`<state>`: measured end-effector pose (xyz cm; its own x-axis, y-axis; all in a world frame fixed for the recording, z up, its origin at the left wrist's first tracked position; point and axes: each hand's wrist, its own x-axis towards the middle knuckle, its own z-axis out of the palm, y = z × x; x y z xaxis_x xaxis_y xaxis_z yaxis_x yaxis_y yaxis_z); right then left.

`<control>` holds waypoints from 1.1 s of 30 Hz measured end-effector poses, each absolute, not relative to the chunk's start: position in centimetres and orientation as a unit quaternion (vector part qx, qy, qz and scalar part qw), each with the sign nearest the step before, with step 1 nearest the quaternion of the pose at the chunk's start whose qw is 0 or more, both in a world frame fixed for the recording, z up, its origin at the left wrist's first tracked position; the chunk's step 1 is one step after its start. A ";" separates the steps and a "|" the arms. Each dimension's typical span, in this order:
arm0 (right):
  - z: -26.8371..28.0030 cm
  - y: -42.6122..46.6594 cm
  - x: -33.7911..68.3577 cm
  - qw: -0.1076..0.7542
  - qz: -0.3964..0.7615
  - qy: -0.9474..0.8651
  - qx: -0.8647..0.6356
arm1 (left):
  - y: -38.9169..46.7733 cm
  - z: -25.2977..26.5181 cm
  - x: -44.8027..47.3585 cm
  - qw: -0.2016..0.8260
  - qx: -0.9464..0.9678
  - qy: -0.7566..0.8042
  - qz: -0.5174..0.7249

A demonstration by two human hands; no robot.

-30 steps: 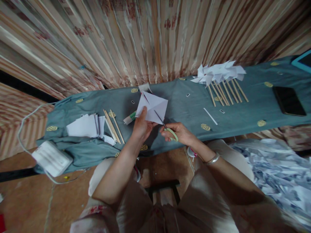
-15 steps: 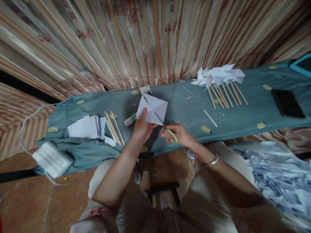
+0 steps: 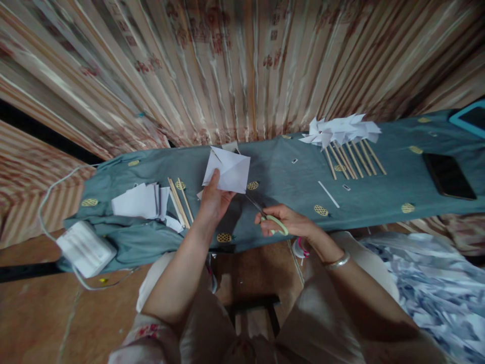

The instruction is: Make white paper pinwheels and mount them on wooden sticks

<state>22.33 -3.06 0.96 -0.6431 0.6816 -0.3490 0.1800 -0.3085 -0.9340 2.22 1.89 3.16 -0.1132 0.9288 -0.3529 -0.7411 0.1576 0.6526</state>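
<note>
A white paper square (image 3: 232, 174) with crease lines and a slit at its upper left corner is gripped at its lower left by my left hand (image 3: 215, 198), thumb on top. In my right hand (image 3: 284, 220) is a pair of scissors (image 3: 279, 226) with light green handles. The blades point up and left, their tips close to the paper's lower right corner. Whether the tips touch the paper I cannot tell. Behind the square, a small pale piece (image 3: 230, 146) shows only in part.
On the teal cloth (image 3: 273, 167), paper sheets (image 3: 138, 200) and wooden sticks (image 3: 181, 202) lie left. Finished paper pinwheels (image 3: 343, 130) on sticks, a paper strip (image 3: 329, 194) and a phone (image 3: 449, 175) lie right. A white box (image 3: 87, 248) with a cable sits at the left edge.
The scissors have drawn away from the paper, down and right, with my right hand. My left hand has shifted the square left. The view has tilted slightly.
</note>
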 end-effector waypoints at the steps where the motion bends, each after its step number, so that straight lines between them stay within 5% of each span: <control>1: 1.2 -2.9 22.8 0.165 0.715 -0.561 -0.384 | 2.0 3.3 2.1 0.650 0.118 0.387 0.643; 5: 2.0 -2.3 24.8 0.202 0.687 -0.556 -0.422 | 1.9 3.5 2.0 0.650 0.115 0.397 0.637; 13: 1.9 -0.5 26.3 0.465 0.546 -0.473 -0.512 | 0.1 2.8 4.0 0.685 0.216 0.424 0.551; 33: 2.1 -0.9 22.9 0.454 0.625 -0.428 -0.470 | -1.6 1.8 5.8 0.689 0.353 0.467 0.427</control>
